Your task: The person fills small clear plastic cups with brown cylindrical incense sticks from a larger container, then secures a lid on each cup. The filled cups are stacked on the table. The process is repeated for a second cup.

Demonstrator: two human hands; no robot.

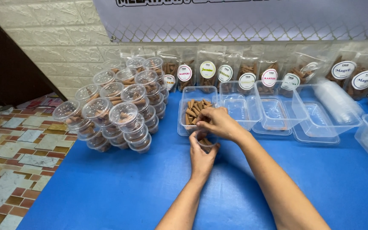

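Bright blue, unpatterned tabletop (120, 187). Colourless see-through small round plastic cup (205, 140) with brown stick pieces inside. Clear rectangular plastic tray (194, 111) filled with the same brown sticks. Stacked clear lidded round tubs (116, 110), contents brownish, probably the same. Transparent pouches with white oval labels (269, 74). Cream textured brick wall (56, 30). Floor tiles (13, 149) mosaic of red-brown, grey, yellow.
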